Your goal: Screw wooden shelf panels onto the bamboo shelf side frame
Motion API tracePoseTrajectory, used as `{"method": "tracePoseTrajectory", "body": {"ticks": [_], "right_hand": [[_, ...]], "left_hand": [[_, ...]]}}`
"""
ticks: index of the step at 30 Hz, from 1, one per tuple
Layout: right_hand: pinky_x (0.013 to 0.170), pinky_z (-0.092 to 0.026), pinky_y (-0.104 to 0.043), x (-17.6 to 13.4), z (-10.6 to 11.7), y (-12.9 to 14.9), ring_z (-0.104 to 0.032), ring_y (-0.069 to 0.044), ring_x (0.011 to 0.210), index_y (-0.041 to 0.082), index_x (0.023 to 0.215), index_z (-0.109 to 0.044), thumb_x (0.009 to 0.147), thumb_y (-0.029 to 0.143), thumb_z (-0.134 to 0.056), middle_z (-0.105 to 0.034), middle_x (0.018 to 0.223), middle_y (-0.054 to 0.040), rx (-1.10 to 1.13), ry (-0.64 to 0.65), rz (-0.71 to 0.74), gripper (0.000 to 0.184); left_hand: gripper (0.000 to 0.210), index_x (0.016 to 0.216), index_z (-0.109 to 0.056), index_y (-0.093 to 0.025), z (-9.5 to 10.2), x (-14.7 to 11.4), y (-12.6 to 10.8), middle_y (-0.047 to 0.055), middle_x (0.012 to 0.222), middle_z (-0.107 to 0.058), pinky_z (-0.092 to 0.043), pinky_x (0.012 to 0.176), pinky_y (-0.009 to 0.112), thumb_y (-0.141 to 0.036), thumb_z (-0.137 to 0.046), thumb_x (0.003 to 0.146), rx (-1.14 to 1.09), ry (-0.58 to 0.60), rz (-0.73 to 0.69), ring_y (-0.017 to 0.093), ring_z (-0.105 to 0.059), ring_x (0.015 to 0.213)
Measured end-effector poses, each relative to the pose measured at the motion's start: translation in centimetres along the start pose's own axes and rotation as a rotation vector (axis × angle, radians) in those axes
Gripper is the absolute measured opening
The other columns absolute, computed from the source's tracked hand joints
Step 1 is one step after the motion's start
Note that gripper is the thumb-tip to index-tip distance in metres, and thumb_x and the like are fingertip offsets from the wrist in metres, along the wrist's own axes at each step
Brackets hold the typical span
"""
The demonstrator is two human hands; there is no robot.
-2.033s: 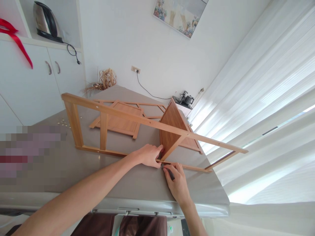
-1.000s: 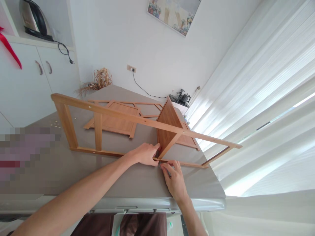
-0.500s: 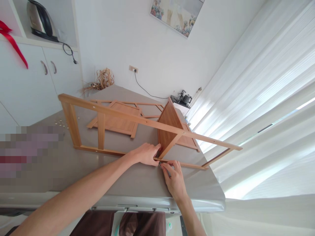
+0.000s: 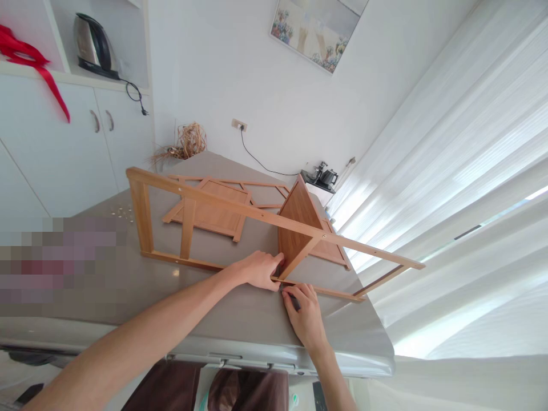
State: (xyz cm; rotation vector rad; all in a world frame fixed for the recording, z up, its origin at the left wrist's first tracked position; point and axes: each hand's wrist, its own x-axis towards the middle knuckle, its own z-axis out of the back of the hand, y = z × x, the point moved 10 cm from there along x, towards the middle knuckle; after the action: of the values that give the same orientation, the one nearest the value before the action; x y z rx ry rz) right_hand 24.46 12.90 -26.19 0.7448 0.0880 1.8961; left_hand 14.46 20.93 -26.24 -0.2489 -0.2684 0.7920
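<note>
A ladder-like wooden frame (image 4: 257, 214) stands on its long side on the grey table (image 4: 240, 325). A wooden panel (image 4: 299, 220) rises upright behind the frame, meeting it at a crossbar. My left hand (image 4: 261, 269) is closed around the frame's lower rail where this crossbar joins it, thumb near the panel's lower corner. Just right of it, my right hand (image 4: 305, 314) pinches a small dark metal piece (image 4: 281, 287) against the near face of that rail. Fingers hide most of the piece, so its exact kind is unclear.
Farther back lie a second wooden panel (image 4: 218, 208), another slim wooden frame (image 4: 265, 185) and a partly hidden panel (image 4: 331, 251). Several small light bits of hardware (image 4: 124, 213) are scattered on the left. A kettle (image 4: 96, 48) stands on a shelf; curtains (image 4: 449, 200) hang at right.
The view has shifted slightly, so the scene sits a little farther right. Both hands keep their places at the joint, the right one still pinching the small piece.
</note>
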Motion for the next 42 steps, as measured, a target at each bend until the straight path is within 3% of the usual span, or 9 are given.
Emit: {"method": "tracePoseTrajectory", "body": {"ticks": [16, 29, 42], "right_hand": [[0.085, -0.047, -0.037, -0.1, -0.1, -0.4, -0.053, -0.021, 0.094, 0.026, 0.098, -0.065, 0.097, 0.023, -0.048, -0.059, 0.097, -0.0054, 0.029, 0.007, -0.030, 0.017], [0.082, -0.048, -0.036, -0.2, 0.0, -0.1, -0.052, -0.022, 0.092, 0.026, 0.095, -0.065, 0.096, 0.023, -0.049, -0.058, 0.095, -0.0059, 0.023, -0.005, -0.025, 0.017], [0.083, -0.046, -0.038, -0.3, 0.1, 0.2, -0.050, -0.022, 0.092, 0.025, 0.096, -0.063, 0.098, 0.022, -0.045, -0.055, 0.097, -0.0060, -0.012, 0.005, -0.033, 0.018]], "left_hand": [[0.039, 0.098, -0.048, -0.023, 0.3, 0.0, 0.0, 0.001, 0.072, -0.070, -0.040, 0.052, 0.032, -0.047, -0.059, 0.069, -0.016, -0.040, -0.016, 0.026, -0.067, 0.063], [0.041, 0.099, -0.048, -0.023, 0.3, -0.1, -0.3, 0.001, 0.077, -0.072, -0.043, 0.055, 0.033, -0.048, -0.061, 0.069, -0.011, 0.005, -0.006, 0.026, -0.069, 0.067], [0.049, 0.110, -0.049, -0.017, 0.2, -0.1, -1.1, 0.009, 0.076, -0.072, -0.046, 0.057, 0.037, -0.053, -0.053, 0.076, 0.230, -0.043, -0.057, 0.033, -0.070, 0.070]]}}
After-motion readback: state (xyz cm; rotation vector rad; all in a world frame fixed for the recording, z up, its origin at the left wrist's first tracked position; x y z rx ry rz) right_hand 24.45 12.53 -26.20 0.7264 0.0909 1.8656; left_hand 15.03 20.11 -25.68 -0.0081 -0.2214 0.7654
